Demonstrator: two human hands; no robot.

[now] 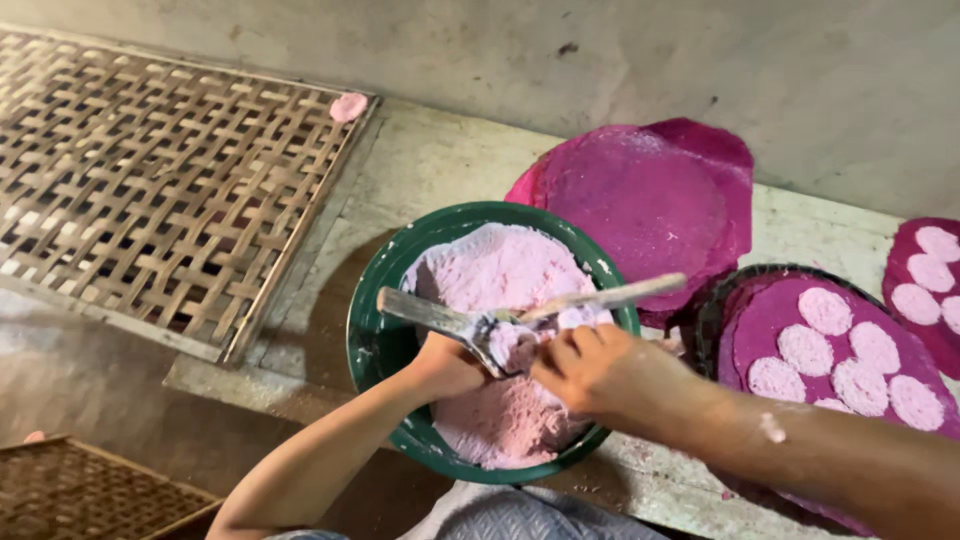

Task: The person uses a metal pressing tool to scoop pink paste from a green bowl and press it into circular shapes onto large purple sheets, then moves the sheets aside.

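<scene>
Far left: woven mat (160, 190) of split bamboo strips, open lattice, lying flat on a grey ledge (440, 160). One small pink disc (348, 106) sits at the mat's far right corner. Bottom left corner: edge of a second, darker woven tray (90, 490).

Centre: round green bowl (375, 340), rim smeared with pale residue, nearly full of pink dough (500, 420), soft and crumbly-looking, matte surface.

Left hand (445, 365) over the bowl's near-left side, fingers clenched around the lower end of a flat metal spoon (430, 315); the handle runs up-left over the rim, dull grey and caked with dough. Right hand (590, 370) over the bowl's middle, fingers curled shut on a pale flat stick (610, 297) that points right past the rim. Spoon and stick meet at a lump of dough between the two hands, above the mass in the bowl.

Right of bowl: stacked magenta sheets (640, 195), thin, round, dusted with flour, lying on the ledge. Further right: a dark basket (710, 310) lined with a magenta sheet bearing six flattened pink patties (850, 360), round, powdery. Far right edge: another magenta sheet with more patties (930, 275), partly cut off.
</scene>
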